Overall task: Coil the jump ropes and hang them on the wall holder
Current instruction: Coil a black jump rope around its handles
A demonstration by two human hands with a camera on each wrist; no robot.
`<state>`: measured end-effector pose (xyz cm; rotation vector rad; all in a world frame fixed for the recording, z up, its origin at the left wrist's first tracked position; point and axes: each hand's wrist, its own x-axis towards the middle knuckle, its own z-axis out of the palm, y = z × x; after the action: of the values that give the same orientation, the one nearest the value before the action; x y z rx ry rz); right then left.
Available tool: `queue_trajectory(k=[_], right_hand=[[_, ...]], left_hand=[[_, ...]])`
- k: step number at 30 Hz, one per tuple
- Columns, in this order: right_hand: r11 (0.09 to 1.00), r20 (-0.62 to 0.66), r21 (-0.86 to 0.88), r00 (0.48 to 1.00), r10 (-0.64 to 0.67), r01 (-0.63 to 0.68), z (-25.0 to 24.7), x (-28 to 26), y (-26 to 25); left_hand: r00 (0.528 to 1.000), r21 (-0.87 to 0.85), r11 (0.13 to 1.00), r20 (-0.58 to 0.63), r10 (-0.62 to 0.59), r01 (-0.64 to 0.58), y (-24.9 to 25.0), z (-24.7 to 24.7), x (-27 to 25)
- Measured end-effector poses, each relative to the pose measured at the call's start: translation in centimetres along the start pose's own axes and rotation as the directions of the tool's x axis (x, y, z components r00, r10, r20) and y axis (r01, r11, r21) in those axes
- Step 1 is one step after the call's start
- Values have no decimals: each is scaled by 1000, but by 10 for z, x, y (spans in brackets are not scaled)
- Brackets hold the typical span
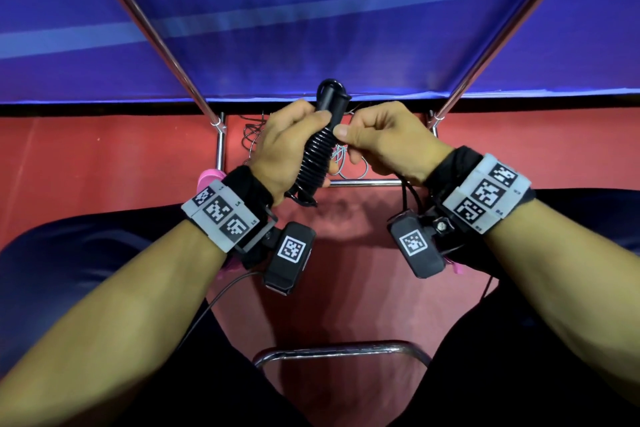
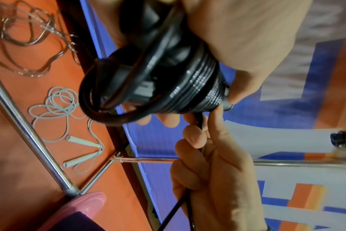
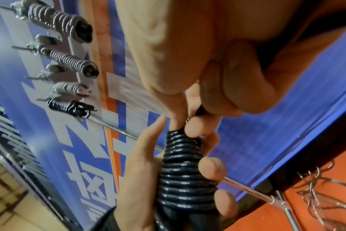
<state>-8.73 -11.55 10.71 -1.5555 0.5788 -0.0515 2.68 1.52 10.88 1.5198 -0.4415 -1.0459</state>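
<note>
Above red floor [image 1: 104, 156], left fingers [image 3: 212, 168] grip coiled rope [image 1: 313, 163], right fingers [image 2: 217, 129] pinch half-hidden cord [image 2: 198, 119].

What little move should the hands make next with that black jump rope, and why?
Probably one more turn: the right hand carries the rope round the handles, beside the last wrap. The left hand grips the coil, the right fingers pinch the rope at the coil's top end, and loose rope hangs below that hand, so the winding looks unfinished.
</note>
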Motion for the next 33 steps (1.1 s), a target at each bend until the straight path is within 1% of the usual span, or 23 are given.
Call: queue_trajectory(k=[3,5,7,9,12,14,17,19,22,25,28,29,31,33], right_hand=[[989,-29,-142,999,-35,31,2,0,-2],[981,-54,-191,997,-55,44,4,0,-2],[977,-59,-214,998,-34,21,3,0,-1],[948,-32,-317,999,-22,11,0,1,0],[805,4,-591,998,-58,49,-6,3,4],[712,38,-694,993,-111,106,-7,3,6],[559,76,-809,975,-208,182,-11,5,10],[533,82,-825,973,-215,187,-13,8,13],[530,92,-828,977,-194,183,-12,8,11],[501,129,-841,974,-185,206,-6,4,7],[409,189,-882,971,-144,233,6,-2,7],[394,205,-886,968,-143,246,9,-4,6],[383,237,-881,960,-152,278,8,-6,3],[392,271,-863,947,-172,318,2,-5,-1]], left_hand=[[1000,78,997,-1,4,-4,-1,1,3],[1000,101,995,-6,6,-5,0,0,5],[1000,139,990,-12,20,-18,-1,-1,5],[998,199,979,-27,53,-46,-4,-3,7],[986,345,933,-86,141,-103,-8,-9,12],[980,427,897,-104,172,-112,-9,-12,15],[981,546,833,-95,166,-88,-12,-16,20],[980,620,778,-74,186,-101,-17,-20,24],[980,749,651,-14,198,-121,-23,-22,27],[989,831,546,25,146,-102,-25,-19,24],[995,907,412,54,89,-86,-24,-14,19],[995,926,364,73,73,-94,-24,-11,17],[992,951,284,119,37,-124,-25,-6,12],[986,958,236,167,-8,-161,-26,1,8]])
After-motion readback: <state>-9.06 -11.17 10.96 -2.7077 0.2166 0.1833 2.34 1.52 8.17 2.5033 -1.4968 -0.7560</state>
